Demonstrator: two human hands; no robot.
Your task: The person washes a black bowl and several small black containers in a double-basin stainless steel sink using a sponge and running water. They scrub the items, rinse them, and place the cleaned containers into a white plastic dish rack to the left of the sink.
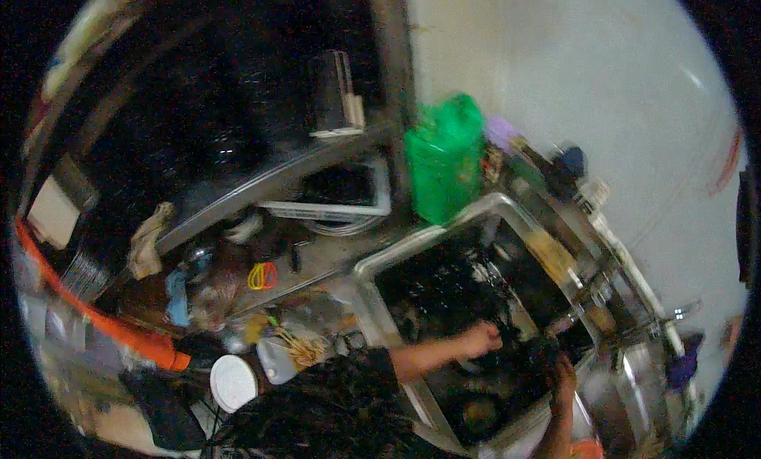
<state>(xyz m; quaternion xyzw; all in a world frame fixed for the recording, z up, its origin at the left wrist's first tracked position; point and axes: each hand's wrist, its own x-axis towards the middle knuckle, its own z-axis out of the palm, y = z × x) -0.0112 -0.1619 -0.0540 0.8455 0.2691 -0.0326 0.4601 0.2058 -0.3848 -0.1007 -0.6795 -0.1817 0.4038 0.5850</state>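
Both of my hands are over a metal sink (371, 292) with a dark inside. My left hand (483, 338) reaches in from the left with its fingers curled; whether it holds something is lost in the blur. My right hand (563, 373), at the sink's right side, is next to a dark object that I cannot make out, and its fingers are mostly hidden in shadow. A metal faucet (574, 316) extends over the sink's right edge, close to my right hand. Shiny, unclear items lie within the sink.
A green plastic bag (446, 162) stands behind the sink, against the wall. On the left are a white round lid (234, 383), a plastic container (276, 361) with wooden sticks, yellow and red bands (262, 276), a beige cloth (148, 242) and a white-edged frame (327, 209).
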